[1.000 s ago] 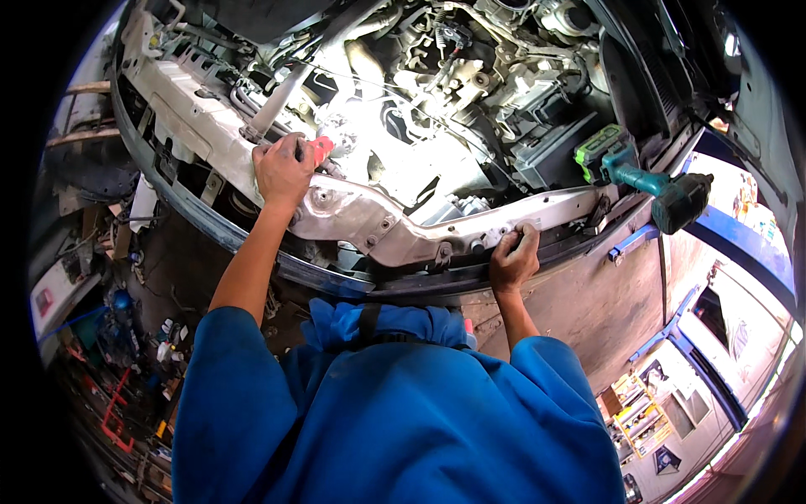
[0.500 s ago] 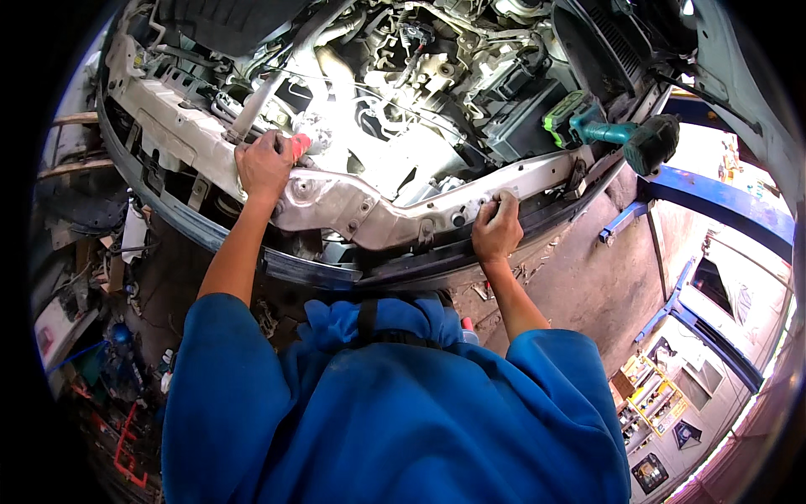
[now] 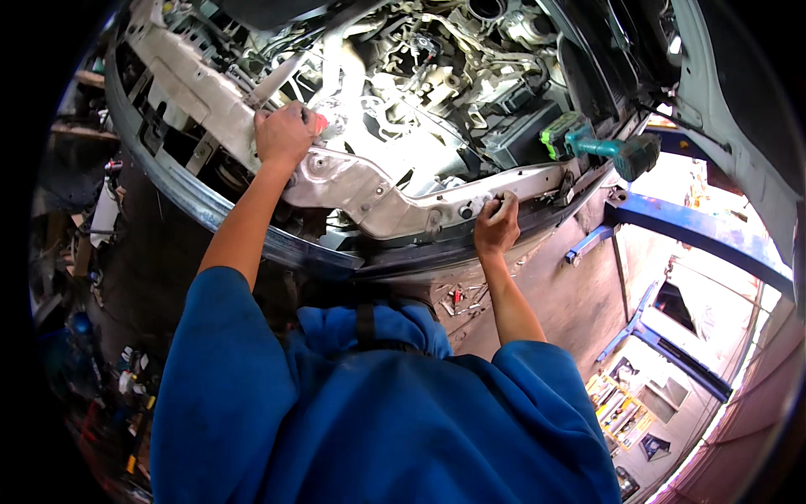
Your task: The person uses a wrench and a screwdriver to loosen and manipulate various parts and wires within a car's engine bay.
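My left hand [image 3: 284,136] is closed round a red work lamp [image 3: 320,124] at the front edge of an open engine bay. Bright light falls on the parts just right of it. A bare metal front crossmember [image 3: 382,203] runs across in front of me, with bolt holes along it. My right hand [image 3: 499,225] is at the crossmember's right half, fingers curled and pinched near a dark round hole [image 3: 466,212]. What sits between those fingertips, if anything, is too small to make out.
A teal cordless power tool [image 3: 598,147] with a green-and-black end rests on the bay's right side. Behind lies a black battery box [image 3: 522,139]. A blue lift arm [image 3: 701,227] reaches in from the right. Below the bumper, small loose parts [image 3: 460,300] lie on the floor.
The whole view has shifted a little. My left hand stays on the lamp, and my right hand stays at the crossmember with its fingers slightly turned.
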A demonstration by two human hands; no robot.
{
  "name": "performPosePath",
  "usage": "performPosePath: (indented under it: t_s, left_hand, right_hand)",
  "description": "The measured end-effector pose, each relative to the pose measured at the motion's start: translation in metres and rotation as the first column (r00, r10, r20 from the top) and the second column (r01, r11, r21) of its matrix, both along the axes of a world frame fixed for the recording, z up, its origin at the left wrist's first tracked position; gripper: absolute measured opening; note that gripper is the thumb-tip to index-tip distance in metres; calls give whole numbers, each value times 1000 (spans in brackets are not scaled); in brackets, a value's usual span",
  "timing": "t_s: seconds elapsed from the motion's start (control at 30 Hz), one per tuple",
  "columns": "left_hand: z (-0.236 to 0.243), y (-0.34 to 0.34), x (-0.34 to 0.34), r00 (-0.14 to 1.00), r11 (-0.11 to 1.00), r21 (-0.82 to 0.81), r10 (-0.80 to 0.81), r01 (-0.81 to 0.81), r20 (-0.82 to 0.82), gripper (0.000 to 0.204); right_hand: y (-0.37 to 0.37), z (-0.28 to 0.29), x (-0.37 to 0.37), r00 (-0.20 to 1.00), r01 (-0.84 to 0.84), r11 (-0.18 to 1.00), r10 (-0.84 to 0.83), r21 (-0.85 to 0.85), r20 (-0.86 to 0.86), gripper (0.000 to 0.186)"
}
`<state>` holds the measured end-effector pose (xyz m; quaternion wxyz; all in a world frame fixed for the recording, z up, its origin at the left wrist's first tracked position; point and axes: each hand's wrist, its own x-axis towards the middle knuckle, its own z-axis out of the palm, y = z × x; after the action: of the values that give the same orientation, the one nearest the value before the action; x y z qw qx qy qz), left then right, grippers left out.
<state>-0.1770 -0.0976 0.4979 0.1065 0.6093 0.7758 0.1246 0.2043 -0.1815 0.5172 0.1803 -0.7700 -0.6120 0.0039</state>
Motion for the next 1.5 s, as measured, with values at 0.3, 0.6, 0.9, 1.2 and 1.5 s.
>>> performPosePath:
  t_s: [0.3,0.6,0.9,1.2,1.5]
  left_hand:
    - [6,-6,-4,999,999,18,-30,30,21,33]
    - [5,-7,-4,999,999,49,-23,21,38,32]
    - [2,-4,-3,998,995,86,-47,43,47,31]
    - [4,-2,-5,997,996,58,-73,71,26,27]
    - [9,1,-9,991,998,67,-21,12,133,24]
  right_hand:
    - [-1,-4,-5,998,-10,999,13,-41,67,21]
    - [-3,-4,-11,997,21,999,-17,-47,78,20]
    - [1,-5,-5,997,-3,1000,4,-18,81,18]
    - [6,-8,-5,999,-4,1000,5,-22,36,18]
    - [4,-19,7,995,-95,995,95,-3,-11,19]
